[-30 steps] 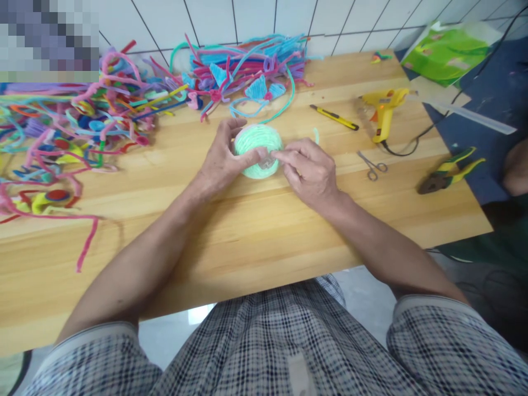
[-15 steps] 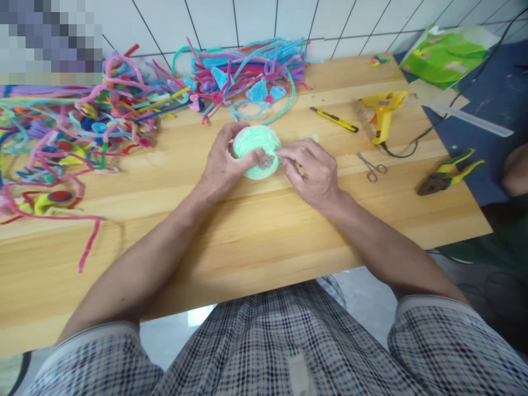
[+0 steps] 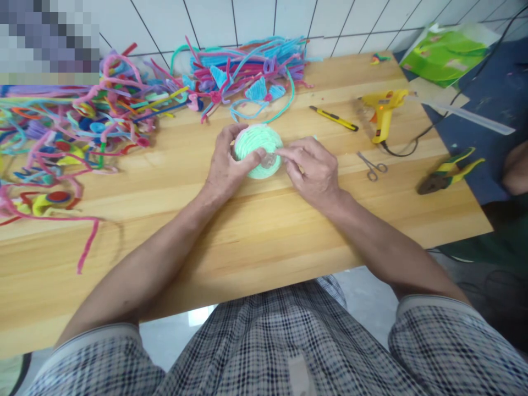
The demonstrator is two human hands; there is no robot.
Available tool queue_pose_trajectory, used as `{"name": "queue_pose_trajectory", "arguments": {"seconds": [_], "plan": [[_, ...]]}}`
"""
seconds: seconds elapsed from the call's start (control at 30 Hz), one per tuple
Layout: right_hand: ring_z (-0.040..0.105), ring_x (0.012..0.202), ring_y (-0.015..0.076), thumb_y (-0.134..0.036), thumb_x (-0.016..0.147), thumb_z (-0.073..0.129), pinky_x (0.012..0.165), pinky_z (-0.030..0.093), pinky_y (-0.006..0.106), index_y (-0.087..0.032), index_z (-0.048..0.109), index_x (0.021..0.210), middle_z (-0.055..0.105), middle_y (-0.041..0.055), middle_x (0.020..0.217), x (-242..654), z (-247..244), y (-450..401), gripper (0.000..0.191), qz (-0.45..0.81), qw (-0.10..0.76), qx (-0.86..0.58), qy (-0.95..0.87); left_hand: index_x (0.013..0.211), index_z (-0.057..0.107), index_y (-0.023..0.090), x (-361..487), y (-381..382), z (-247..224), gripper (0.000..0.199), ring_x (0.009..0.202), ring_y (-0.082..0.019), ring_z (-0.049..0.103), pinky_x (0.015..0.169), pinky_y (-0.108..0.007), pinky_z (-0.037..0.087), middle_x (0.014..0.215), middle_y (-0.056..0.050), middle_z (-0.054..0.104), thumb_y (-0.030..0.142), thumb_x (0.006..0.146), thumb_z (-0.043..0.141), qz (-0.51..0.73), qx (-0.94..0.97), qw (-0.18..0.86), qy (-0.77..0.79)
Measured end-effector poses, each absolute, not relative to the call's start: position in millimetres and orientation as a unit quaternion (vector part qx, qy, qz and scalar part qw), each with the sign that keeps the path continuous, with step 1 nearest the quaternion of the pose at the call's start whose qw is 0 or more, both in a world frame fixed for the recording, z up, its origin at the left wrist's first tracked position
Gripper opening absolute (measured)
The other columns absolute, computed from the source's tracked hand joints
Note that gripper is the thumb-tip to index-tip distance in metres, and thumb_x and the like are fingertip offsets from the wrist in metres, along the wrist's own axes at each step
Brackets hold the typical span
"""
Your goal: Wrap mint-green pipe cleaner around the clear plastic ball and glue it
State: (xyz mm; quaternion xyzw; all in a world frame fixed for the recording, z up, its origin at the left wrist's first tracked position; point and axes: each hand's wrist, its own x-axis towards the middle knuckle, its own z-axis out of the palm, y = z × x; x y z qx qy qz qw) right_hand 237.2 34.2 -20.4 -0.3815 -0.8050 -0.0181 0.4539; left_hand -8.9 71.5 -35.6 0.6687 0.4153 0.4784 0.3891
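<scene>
A round ball wound with mint-green fuzzy pipe cleaner [image 3: 258, 144] is just above the table in front of me. A clear, shiny patch shows on its lower right, and a bit of pink at its upper left edge. My left hand [image 3: 229, 162] is closed around the ball's left side, thumb across the front by the clear patch. At the right edge, my right hand [image 3: 313, 168] pinches with thumb and index finger, its fingertips touching the ball. What lies between those fingertips is too small to make out.
Piled pipe cleaners [image 3: 247, 66] lie along the back and left. Rightward are a yellow utility knife [image 3: 335, 119], a yellow glue gun [image 3: 383, 113] with stick and cord, small scissors [image 3: 372, 166] and pliers [image 3: 447, 173]. A green bag [image 3: 447, 55] sits beyond the table's right edge.
The ball and my left hand have shifted very slightly to the right. My right index fingertip now reaches a little further over the ball's edge. The tools have not moved.
</scene>
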Motion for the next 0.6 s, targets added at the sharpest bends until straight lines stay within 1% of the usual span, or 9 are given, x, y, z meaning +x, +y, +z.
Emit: {"name": "queue_pose_trajectory", "arguments": {"seconds": [0.1, 0.13, 0.2, 0.27, 0.33, 0.37, 0.47, 0.53, 0.6], "plan": [[0.079, 0.105, 0.0210, -0.016, 0.110, 0.056, 0.094, 0.067, 0.038, -0.031, 0.084, 0.125, 0.082, 0.0043, 0.112, 237.6, -20.9, 34.4, 0.035, -0.017, 0.451, -0.380, -0.807, 0.134, 0.061, 0.034, -3.9, 68.3, -30.6, 0.086, 0.129, -0.032, 0.069, 0.116, -0.057, 0.059, 0.141, -0.004, 0.070, 0.088, 0.075, 0.092, 0.492, 0.637, 0.402, 0.436], [0.079, 0.106, 0.0211, -0.016, 0.111, 0.056, 0.094, 0.067, 0.038, -0.031, 0.084, 0.126, 0.082, 0.0044, 0.112, 237.6, -20.8, 34.4, 0.036, -0.017, 0.451, -0.380, -0.807, 0.133, 0.061, 0.034, -2.7, 67.4, -29.8, 0.087, 0.127, -0.032, 0.069, 0.113, -0.055, 0.060, 0.140, -0.004, 0.070, 0.089, 0.073, 0.091, 0.494, 0.635, 0.403, 0.436], [0.079, 0.105, 0.0209, -0.017, 0.111, 0.056, 0.093, 0.067, 0.038, -0.031, 0.084, 0.126, 0.082, 0.0044, 0.111, 237.3, -20.3, 34.1, 0.035, -0.026, 0.456, -0.376, -0.806, 0.134, 0.058, 0.034, -1.4, 66.1, -29.7, 0.088, 0.129, -0.032, 0.070, 0.108, -0.052, 0.063, 0.140, -0.005, 0.069, 0.091, 0.075, 0.088, 0.492, 0.638, 0.405, 0.432], [0.080, 0.102, 0.0198, -0.017, 0.112, 0.056, 0.091, 0.067, 0.036, -0.030, 0.084, 0.126, 0.083, 0.0042, 0.109, 236.4, -18.9, 33.5, 0.034, -0.041, 0.462, -0.370, -0.805, 0.137, 0.055, 0.033, -1.4, 65.7, -30.7, 0.087, 0.133, -0.034, 0.069, 0.107, -0.051, 0.063, 0.141, -0.007, 0.068, 0.092, 0.080, 0.083, 0.485, 0.647, 0.407, 0.425], [0.080, 0.099, 0.0190, -0.017, 0.113, 0.055, 0.088, 0.067, 0.034, -0.030, 0.084, 0.124, 0.083, 0.0040, 0.107, 235.1, -17.0, 32.6, 0.034, -0.057, 0.468, -0.364, -0.803, 0.136, 0.054, 0.032, -2.3, 66.4, -31.3, 0.082, 0.134, -0.034, 0.069, 0.108, -0.052, 0.063, 0.137, -0.007, 0.069, 0.092, 0.085, 0.078, 0.481, 0.649, 0.414, 0.420], [0.080, 0.098, 0.0189, -0.017, 0.113, 0.055, 0.087, 0.067, 0.034, -0.029, 0.084, 0.123, 0.082, 0.0041, 0.106, 234.5, -16.1, 32.2, 0.033, -0.062, 0.470, -0.362, -0.803, 0.134, 0.054, 0.033, -2.9, 67.2, -31.4, 0.080, 0.132, -0.034, 0.070, 0.109, -0.053, 0.064, 0.134, -0.006, 0.070, 0.093, 0.085, 0.077, 0.481, 0.646, 0.422, 0.417], [0.080, 0.097, 0.0190, -0.018, 0.113, 0.054, 0.085, 0.066, 0.033, -0.028, 0.085, 0.121, 0.082, 0.0047, 0.104, 233.4, -14.7, 31.6, 0.033, -0.068, 0.477, -0.355, -0.801, 0.130, 0.057, 0.036, -5.8, 70.6, -30.6, 0.077, 0.129, -0.033, 0.071, 0.110, -0.056, 0.065, 0.131, -0.004, 0.071, 0.090, 0.082, 0.083, 0.481, 0.637, 0.440, 0.413], [0.079, 0.098, 0.0189, -0.017, 0.113, 0.054, 0.086, 0.066, 0.034, -0.029, 0.085, 0.121, 0.083, 0.0046, 0.105, 233.5, -15.2, 31.7, 0.034, -0.058, 0.473, -0.361, -0.801, 0.131, 0.058, 0.033, -8.4, 73.0, -29.9, 0.079, 0.132, -0.034, 0.070, 0.110, -0.056, 0.065, 0.133, -0.005, 0.070, 0.085, 0.080, 0.089, 0.476, 0.647, 0.429, 0.413], [0.079, 0.100, 0.0190, -0.017, 0.112, 0.054, 0.090, 0.066, 0.035, -0.030, 0.085, 0.121, 0.083, 0.0043, 0.108, 233.9, -16.1, 31.7, 0.034, -0.036, 0.458, -0.376, -0.804, 0.130, 0.058, 0.030, -11.0, 75.1, -29.8, 0.078, 0.134, -0.036, 0.070, 0.111, -0.055, 0.065, 0.132, -0.007, 0.069, 0.080, 0.081, 0.092, 0.472, 0.662, 0.408, 0.415]]}}
